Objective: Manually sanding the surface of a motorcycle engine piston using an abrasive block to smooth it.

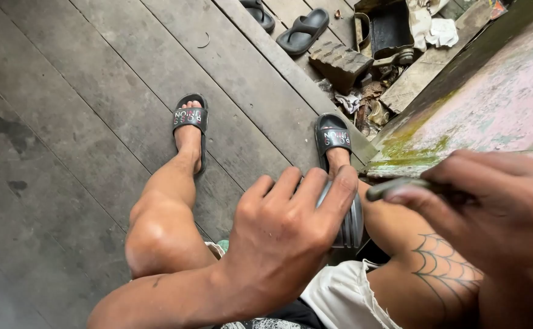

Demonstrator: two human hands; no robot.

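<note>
My left hand (284, 234) is wrapped over a dark ribbed round metal part (350, 222) resting between my knees. My right hand (497, 213) is closed around a thin dark tool (394, 187) whose tip points left, just right of the ribbed part. Below are my bare legs and my feet in black slide sandals (191, 122) on dark wooden floor planks (84, 122).
A weathered board with green and pink stains (491, 103) lies at the right. Beyond it sits a pile of scrap: a dark open box (391, 27), a ribbed block (339, 61), rags. Two black flip-flops (303, 29) lie at the top.
</note>
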